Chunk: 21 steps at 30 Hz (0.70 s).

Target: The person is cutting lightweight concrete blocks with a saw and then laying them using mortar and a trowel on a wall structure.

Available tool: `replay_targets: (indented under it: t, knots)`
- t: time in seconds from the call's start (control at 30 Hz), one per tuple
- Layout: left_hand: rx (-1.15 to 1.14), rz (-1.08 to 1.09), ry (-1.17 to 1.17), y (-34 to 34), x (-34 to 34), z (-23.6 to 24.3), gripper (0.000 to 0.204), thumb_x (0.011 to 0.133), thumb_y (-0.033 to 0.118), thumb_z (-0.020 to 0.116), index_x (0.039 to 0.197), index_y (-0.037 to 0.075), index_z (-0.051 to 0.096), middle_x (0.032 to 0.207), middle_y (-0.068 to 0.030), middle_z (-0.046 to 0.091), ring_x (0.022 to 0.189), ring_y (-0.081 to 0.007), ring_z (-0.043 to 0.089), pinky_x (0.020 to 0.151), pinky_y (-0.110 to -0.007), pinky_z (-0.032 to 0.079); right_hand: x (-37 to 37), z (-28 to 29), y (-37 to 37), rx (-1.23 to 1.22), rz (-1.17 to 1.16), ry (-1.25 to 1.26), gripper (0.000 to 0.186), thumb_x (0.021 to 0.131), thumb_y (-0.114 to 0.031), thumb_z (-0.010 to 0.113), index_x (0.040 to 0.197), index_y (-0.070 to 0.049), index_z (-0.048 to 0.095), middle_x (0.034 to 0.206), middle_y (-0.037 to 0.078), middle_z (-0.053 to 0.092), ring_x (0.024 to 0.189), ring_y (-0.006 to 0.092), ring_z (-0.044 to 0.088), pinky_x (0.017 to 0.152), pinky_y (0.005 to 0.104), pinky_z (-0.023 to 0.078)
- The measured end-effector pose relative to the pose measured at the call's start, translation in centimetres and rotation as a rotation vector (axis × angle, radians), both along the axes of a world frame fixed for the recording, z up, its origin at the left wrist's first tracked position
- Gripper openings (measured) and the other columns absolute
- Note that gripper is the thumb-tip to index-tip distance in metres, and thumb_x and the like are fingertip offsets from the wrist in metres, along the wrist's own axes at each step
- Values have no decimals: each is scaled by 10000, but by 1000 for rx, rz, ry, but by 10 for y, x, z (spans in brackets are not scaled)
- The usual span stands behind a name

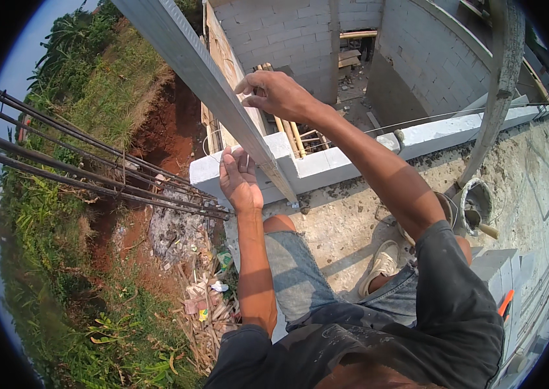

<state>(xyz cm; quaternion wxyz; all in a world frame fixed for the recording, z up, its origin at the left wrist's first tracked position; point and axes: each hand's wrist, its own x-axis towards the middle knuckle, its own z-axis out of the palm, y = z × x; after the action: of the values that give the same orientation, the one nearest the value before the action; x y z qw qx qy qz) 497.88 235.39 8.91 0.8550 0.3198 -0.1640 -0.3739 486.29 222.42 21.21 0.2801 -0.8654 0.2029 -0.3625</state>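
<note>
A long silver metal profile slants up from the top of the white block wall to the upper left. My left hand is beside its lower part, palm turned up, with the fingers curled in and the thumb against them. On the far side of the profile my right hand has its fingers bent toward the thumb, close to the metal. Whatever thin thing either hand may pinch is too small to make out. A thin string runs along the wall top to the right.
Rusty rebar juts out at the left, above a steep drop to rubble and plants. A wooden pole stands at the right, near a mortar bucket. Stacked blocks lie at the lower right. Beyond the wall is a deep room.
</note>
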Motion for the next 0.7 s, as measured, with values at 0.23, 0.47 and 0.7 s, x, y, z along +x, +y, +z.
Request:
replay_targets:
  t: [0.23,0.47,0.7]
  knots:
    - [440,444,-955,43,-53,-4,232,999,205,576,1055,23,709,1083,-86,567,1021,-193,593,884,-325,525,-44,-66,74,1179,2,-157,343,954,-188,638,1190,57,594,988,81,669,771,96,615,548,223,511]
    - [275,603,-1726,52,-47,19,186,823,145,759,1008,167,767,1028,-8,506,935,-234,523,936,-435,459,-41,-94,93,1779,443,-426,438,983,-384,591,1220,-15,585,1074,78,623,1032,151,579,991,380,464]
    - [87,590,-1942,53,-41,21,280,731,147,803,974,282,772,1163,3,484,1151,-240,430,1017,-436,415,-46,-81,67,1657,561,-231,289,966,-236,625,1136,-4,657,997,64,676,907,135,607,871,338,492]
